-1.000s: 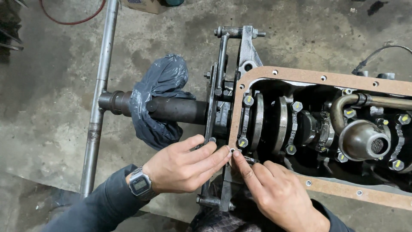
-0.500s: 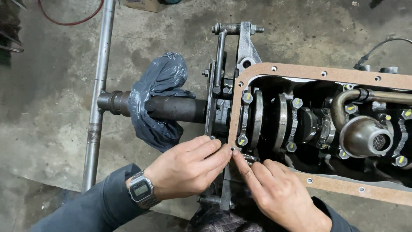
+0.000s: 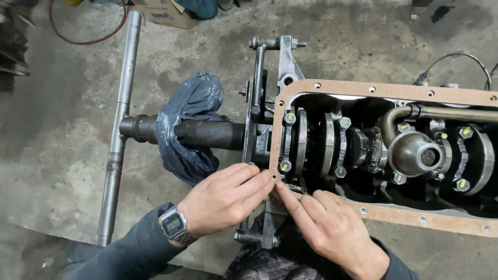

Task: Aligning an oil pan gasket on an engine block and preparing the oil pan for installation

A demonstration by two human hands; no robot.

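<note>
Barely anything's shifted: my left hand (image 3: 228, 199) and right hand (image 3: 332, 233) keep fingers pressed together, pinching the brown gasket (image 3: 273, 155) corner.

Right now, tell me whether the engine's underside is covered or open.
Open. No pan sits on the brown gasket; the crankshaft and oil pickup strainer lie exposed inside the engine block.

light: dim, even overhead | glare: bolt heads, strainer | shadows: soft | focus: sharp | distortion: slight at edges
</note>
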